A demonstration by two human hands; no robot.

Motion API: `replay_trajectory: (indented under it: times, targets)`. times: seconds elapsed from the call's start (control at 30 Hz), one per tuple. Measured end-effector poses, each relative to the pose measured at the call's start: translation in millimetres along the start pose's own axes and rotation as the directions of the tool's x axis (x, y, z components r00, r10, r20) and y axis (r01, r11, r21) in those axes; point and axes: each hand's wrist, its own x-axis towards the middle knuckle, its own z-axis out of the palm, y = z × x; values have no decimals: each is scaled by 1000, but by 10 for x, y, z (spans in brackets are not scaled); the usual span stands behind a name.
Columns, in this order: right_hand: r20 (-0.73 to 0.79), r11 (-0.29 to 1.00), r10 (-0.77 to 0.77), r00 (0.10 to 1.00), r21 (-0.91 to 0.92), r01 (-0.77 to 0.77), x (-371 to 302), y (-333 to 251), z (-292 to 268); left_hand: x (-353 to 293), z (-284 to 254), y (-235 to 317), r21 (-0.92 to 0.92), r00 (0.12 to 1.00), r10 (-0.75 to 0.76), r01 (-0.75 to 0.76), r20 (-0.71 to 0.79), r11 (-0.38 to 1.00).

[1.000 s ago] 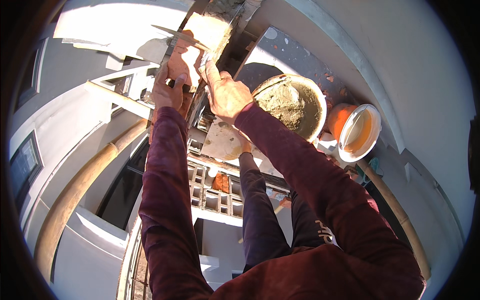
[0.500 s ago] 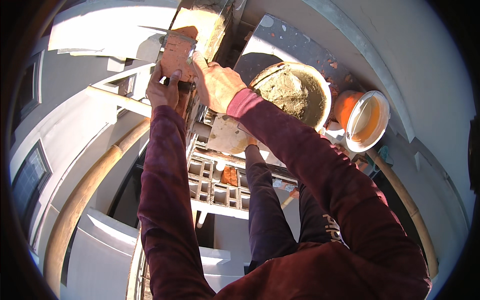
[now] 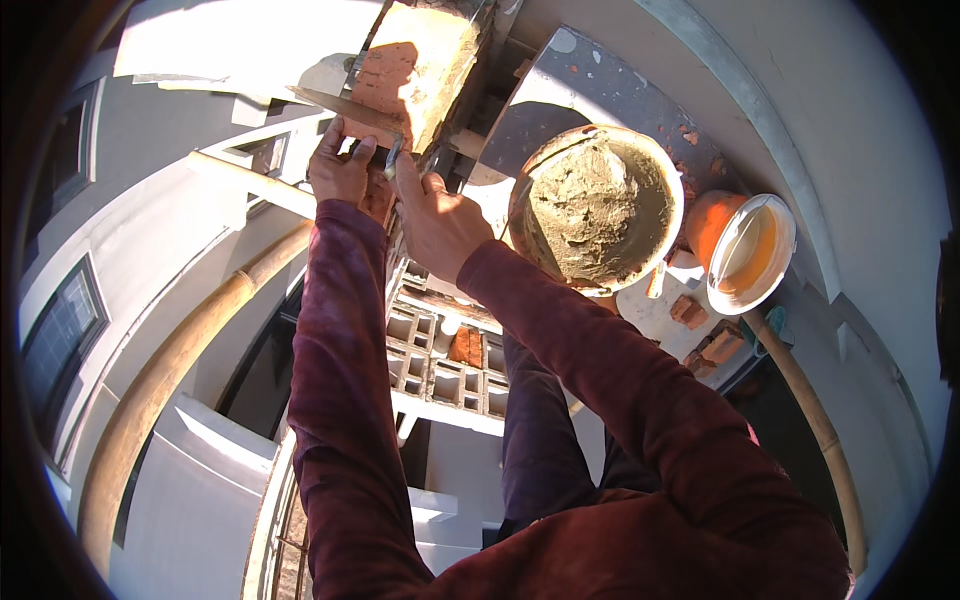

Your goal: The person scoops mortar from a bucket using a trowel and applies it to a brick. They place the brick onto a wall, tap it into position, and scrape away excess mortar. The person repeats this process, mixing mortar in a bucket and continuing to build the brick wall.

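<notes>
My right hand (image 3: 440, 220) is closed on the handle of a trowel (image 3: 345, 107). Its blade points left and crosses over a red brick (image 3: 362, 129). My left hand (image 3: 341, 170) grips the near end of this brick, thumb on one side and fingers on the other; the blade hides much of it. Beyond the blade runs the top of a brick wall (image 3: 432, 45), part sunlit and part in the shadow of my hands. To the right of my right hand stands a round bucket (image 3: 672, 215) with grey mortar (image 3: 590, 205) heaped in it.
An orange bucket with a white rim (image 3: 778, 235) tilts beside the mortar bucket. Broken brick pieces (image 3: 688, 312) lie below it. Bamboo poles (image 3: 165, 385) run on both sides. Hollow blocks (image 3: 455, 385) sit near my legs, above a drop.
The brick's broad face, visible before, is now mostly out of sight behind the trowel blade. The view has shifted, so the buckets sit farther right and more of the mortar shows.
</notes>
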Motion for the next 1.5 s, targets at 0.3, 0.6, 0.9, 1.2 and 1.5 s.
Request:
replay_trajectory:
  times: [0.3,0.6,0.9,1.2,1.5]
  targets:
    - [0,993,33,999,114,-33,55,-102,13,4,24,22,87,999,53,-51,-15,995]
    - [-13,967,-1,1000,254,5,126,-40,-171,7,1,7,24,999,-22,21,28,999]
    - [60,981,68,996,178,-78,246,-43,-276,30,10,-44,295,996,80,-67,-33,953]
    - [90,995,58,994,70,-64,294,174,-169,-29,90,164,396,998,13,10,-54,918]
    - [-163,993,-75,984,79,89,253,127,-418,9,34,98,413,992,72,-22,-107,911]
